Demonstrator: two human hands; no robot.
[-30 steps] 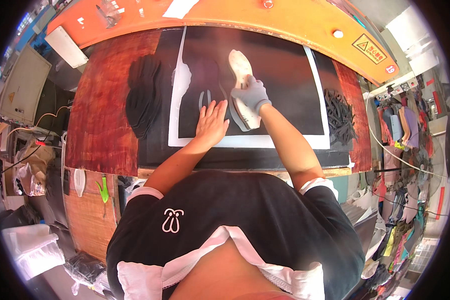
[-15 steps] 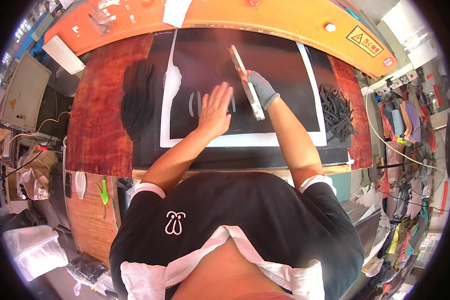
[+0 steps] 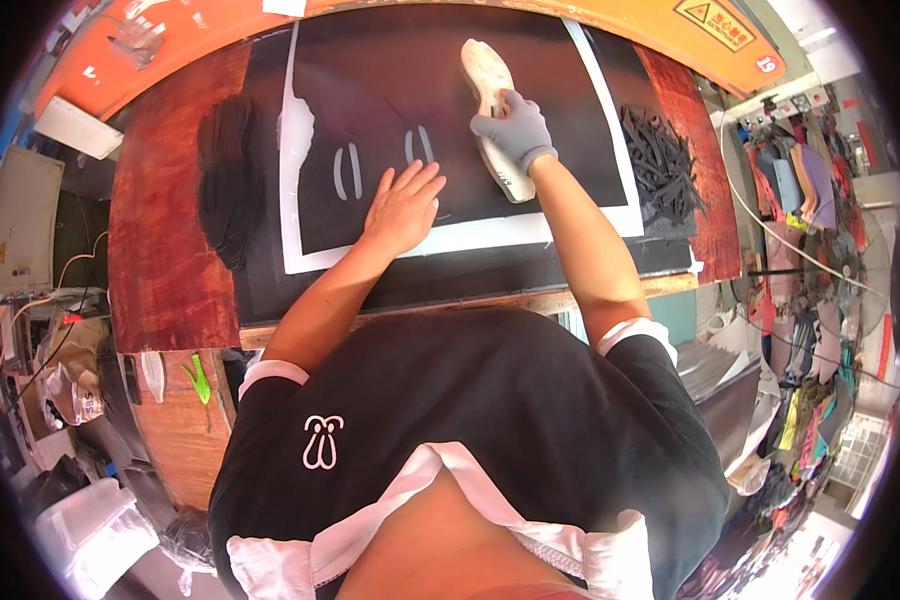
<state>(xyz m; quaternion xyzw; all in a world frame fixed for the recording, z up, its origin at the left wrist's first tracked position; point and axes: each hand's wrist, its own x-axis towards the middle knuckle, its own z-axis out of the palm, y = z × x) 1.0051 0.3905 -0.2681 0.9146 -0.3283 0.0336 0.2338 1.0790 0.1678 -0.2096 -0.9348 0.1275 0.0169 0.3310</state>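
Note:
My right hand (image 3: pixel 515 128), in a grey glove with bare fingertips, grips the narrow middle of a cream, shoe-sole-shaped cutting die (image 3: pixel 486 68). The die lies on a black sheet (image 3: pixel 370 80), its long axis running away from me, and the hand hides part of it. To its left my bare left hand (image 3: pixel 403 208) rests palm down on the sheet with fingers outstretched, holding nothing. Pale curved slots (image 3: pixel 347 172) show in the sheet beyond and left of that hand. A white sheet (image 3: pixel 470 236) borders the black one from beneath.
Dark, long curved pieces (image 3: pixel 230 180) are stacked at the left. Black strips (image 3: pixel 655 165) lie heaped at the right. An orange machine beam (image 3: pixel 200 28) spans the far side. Green snips (image 3: pixel 200 378) hang below the table's front edge at left.
The cutting die has gone from standing on edge to lying face-on against the sheet, my right hand now over its middle. My left hand has come down slightly left. The view has shifted.

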